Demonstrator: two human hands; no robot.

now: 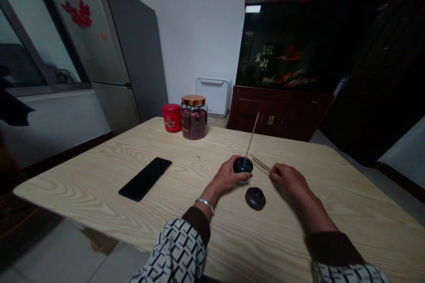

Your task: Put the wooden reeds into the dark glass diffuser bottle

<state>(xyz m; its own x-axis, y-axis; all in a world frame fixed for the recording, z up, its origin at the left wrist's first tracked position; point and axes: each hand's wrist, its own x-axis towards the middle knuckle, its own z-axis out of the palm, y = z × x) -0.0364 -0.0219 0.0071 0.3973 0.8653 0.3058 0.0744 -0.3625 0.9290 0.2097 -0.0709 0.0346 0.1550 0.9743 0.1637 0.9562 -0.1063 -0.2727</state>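
My left hand (226, 176) wraps around a small dark round pot (242, 165), which rests at or just above the pale wooden tabletop (83, 181). A thin incense stick (253, 135) rises from the pot, tilted slightly to the right. My right hand (288, 180) pinches several thin incense sticks (260, 165), their far ends close to the pot. A dark round lid (255, 198) with a small knob lies on the table between and just below my hands.
A black smartphone (145, 179) lies face up to the left. At the far edge stand a red tin (171, 118) and a glass jar of dried petals (194, 120) with a gold lid. Behind are a fish tank (292, 48) and a refrigerator (129, 48).
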